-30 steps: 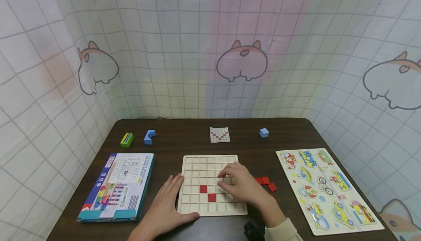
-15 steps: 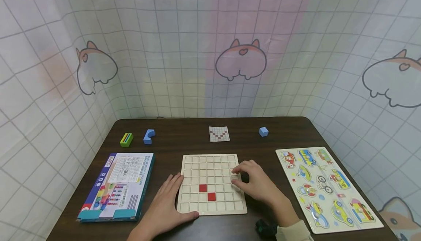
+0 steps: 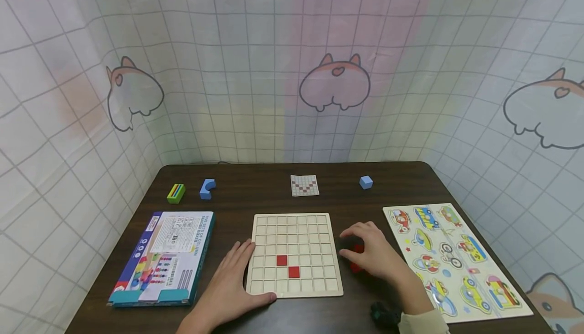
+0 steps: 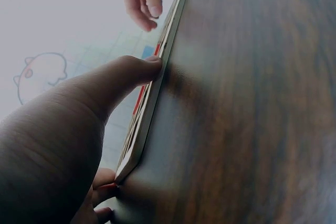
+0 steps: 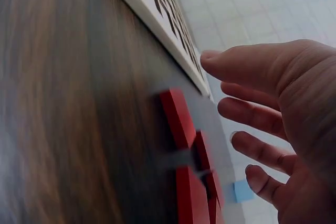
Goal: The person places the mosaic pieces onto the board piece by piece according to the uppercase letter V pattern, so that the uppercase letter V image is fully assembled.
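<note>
Dark wooden surface (image 3: 255,199) boxed in by a pale grid-pattern curtain printed with cartoon animal shapes.

Far left: green block with coloured stripes (image 3: 175,193), blue arch-cut block (image 3: 207,189) just beside it. Nearer the person, a printed toy box (image 3: 164,258) lies flat.

Left hand (image 3: 228,286) rests flat on the surface at the near-left corner of the wooden grid board (image 3: 295,254). Fingers straight and relaxed, gripping nothing; in the left wrist view the thumb (image 4: 123,77) presses the board's edge (image 4: 152,95).

Board lies centre, two red tiles (image 3: 288,266) seated in adjoining cells, diagonal to each other. Beyond the board, a small pattern card (image 3: 304,185) with a red V of squares.

Right hand (image 3: 371,253) hovers just right of the board over a cluster of loose red tiles (image 5: 189,166) lying on the surface. Fingers (image 5: 252,114) spread and slightly bent, holding nothing; the right wrist view shows a gap between them and the tiles.

Back right: a small blue cube (image 3: 366,182). Far right: a vehicle peg puzzle (image 3: 451,260) lies flat, well apart from the board.
</note>
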`<state>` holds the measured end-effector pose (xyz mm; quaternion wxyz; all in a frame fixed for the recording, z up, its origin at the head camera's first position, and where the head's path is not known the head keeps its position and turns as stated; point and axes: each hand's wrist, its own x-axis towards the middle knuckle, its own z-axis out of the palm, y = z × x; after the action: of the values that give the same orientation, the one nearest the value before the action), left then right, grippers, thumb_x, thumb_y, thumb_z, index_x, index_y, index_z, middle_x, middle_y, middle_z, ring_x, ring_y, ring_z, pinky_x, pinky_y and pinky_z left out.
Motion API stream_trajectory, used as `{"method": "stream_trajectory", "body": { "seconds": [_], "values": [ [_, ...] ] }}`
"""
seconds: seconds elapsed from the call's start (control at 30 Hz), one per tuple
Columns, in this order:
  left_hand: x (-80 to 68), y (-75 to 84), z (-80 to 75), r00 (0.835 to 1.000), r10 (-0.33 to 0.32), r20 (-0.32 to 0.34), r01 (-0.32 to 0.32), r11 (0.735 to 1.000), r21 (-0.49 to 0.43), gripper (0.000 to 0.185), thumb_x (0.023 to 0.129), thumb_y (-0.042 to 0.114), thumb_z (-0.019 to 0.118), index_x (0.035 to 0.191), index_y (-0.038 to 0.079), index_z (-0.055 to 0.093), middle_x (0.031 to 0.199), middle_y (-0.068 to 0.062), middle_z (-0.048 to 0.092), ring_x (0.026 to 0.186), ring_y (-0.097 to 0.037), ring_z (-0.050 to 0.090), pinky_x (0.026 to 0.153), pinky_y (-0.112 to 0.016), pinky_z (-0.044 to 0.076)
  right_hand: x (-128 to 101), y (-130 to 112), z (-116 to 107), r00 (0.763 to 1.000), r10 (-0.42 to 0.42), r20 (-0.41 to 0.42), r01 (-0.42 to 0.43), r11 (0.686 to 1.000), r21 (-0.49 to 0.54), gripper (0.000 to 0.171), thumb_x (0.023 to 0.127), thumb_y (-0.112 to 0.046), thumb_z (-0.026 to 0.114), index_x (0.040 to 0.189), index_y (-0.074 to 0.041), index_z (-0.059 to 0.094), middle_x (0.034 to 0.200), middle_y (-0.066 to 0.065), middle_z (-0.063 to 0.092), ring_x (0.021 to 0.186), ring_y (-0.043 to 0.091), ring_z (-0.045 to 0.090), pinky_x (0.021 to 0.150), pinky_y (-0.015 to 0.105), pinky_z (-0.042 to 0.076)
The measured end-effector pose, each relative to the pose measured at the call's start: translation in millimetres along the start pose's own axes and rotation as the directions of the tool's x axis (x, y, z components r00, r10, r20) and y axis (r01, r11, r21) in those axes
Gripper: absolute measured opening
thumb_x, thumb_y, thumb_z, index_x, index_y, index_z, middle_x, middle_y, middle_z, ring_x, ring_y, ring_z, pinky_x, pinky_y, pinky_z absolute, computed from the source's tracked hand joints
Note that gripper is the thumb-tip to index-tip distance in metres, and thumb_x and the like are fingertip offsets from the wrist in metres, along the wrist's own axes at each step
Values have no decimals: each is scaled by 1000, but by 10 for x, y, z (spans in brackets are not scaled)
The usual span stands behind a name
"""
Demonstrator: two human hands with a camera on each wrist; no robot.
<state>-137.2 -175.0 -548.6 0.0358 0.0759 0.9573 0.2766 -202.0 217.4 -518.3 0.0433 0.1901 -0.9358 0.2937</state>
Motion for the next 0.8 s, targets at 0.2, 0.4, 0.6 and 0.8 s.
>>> {"method": "stream_trajectory", "body": {
  "seconds": [0.2,0.4,0.6,0.8],
  "values": [
    [0,5,-4,1000,2,0,-2,1000,-4,142,65,98,79,175,19,36,184,-3,31,174,-36,20,138,-68,25,-42,130,-58,1000,29,-4,-30,999,-26,33,93,-30,93,123,-25,81,125,-10,75,115,16,55,104,49,51],
    [-3,16,-18,1000,3,1,-3,1000,-9,142,66,98,80,175,19,36,184,-3,31,174,-36,20,138,-68,24,-82,209,-136,998,54,31,-52,998,-40,33,97,-31,89,128,-24,81,128,-7,75,115,17,54,101,47,54],
    [-6,27,-29,1000,14,-7,-14,1000,-14,141,66,98,79,174,18,37,183,-4,33,173,-38,22,136,-69,26,-116,240,-182,996,63,60,-60,997,-58,31,99,-27,87,129,-23,82,131,-7,73,113,15,53,99,44,54],
    [-4,22,-12,1000,7,-9,-7,1000,-8,141,65,98,80,174,18,38,183,-4,33,173,-37,22,137,-69,26,-129,234,-178,997,58,57,-55,997,-50,25,99,-25,86,124,-23,83,128,-5,72,111,15,52,96,41,54]
  ]
}}
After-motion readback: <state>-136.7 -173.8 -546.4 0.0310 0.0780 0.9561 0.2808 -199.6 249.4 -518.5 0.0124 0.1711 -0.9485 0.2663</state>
